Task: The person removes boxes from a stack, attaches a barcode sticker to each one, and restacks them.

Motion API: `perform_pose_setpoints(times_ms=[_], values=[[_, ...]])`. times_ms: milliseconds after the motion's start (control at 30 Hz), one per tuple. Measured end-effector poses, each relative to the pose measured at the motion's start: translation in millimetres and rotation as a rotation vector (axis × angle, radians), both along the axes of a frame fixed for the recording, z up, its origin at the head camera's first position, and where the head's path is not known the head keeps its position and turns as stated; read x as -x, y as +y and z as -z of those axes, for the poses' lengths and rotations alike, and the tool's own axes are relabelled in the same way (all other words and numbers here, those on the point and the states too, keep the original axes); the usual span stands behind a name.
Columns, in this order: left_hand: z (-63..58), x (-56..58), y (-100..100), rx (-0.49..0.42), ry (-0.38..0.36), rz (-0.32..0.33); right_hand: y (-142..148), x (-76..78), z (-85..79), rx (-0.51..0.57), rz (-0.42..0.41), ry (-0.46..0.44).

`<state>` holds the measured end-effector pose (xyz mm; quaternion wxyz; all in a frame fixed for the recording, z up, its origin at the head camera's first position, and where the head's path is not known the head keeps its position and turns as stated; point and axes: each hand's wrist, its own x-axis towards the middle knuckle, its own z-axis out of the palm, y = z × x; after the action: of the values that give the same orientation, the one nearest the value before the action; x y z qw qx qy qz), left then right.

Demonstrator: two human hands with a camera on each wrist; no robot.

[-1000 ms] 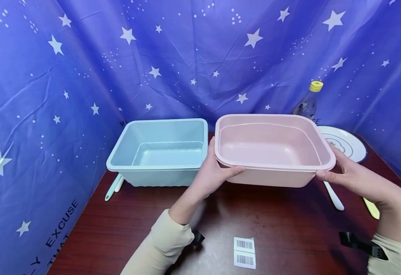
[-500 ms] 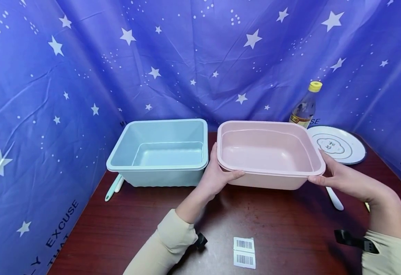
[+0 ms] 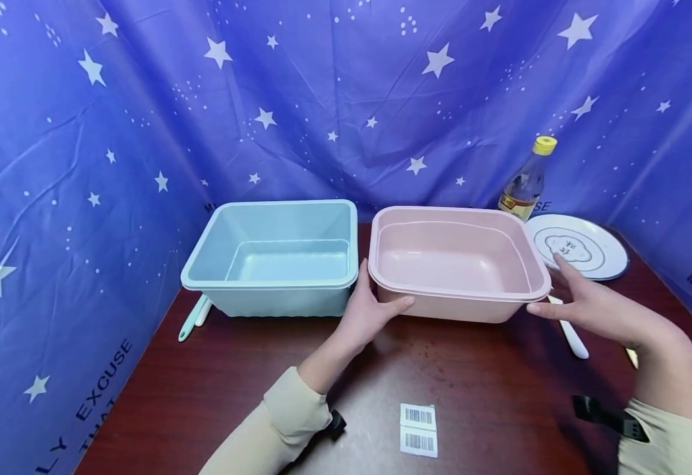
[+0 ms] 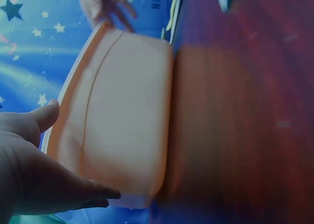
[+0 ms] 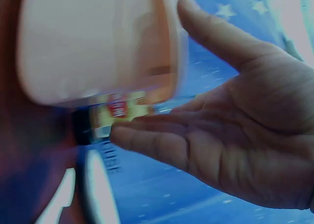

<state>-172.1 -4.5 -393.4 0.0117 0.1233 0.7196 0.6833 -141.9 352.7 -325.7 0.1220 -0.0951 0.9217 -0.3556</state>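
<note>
Blue star-printed curtains are hanging behind a dark red tabletop. A light-blue plastic basin is sitting leftmost. Beside it, the left hand is spreading around the near left corner of a pink plastic basin that is resting on the tabletop; blur is leaving the contact unclear. A yellow-capped bottle is standing behind. The right hand is spreading just beside the pink basin's near right corner, before a white plate.

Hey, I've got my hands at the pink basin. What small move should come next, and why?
Probably ease the left grip straight back toward you, away from the pink basin. That basin appears to rest on the table next to the blue basin, and the right grip is open and looks clear of the pink basin's side, so little seems left to steady.
</note>
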Motion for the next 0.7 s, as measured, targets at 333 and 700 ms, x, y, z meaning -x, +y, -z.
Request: perform_pose_setpoints(times_ms=[333,700], values=[[-3.6,-38.1,-22.5,0.099,-0.096,0.003,-25.6,-39.9,-28.1,-0.14,0.022,0.289],[-14.9,-63.8,-41.3,0.287,-0.039,0.168,-100.8,-58.3,-8.3,0.063,-0.189,0.09]])
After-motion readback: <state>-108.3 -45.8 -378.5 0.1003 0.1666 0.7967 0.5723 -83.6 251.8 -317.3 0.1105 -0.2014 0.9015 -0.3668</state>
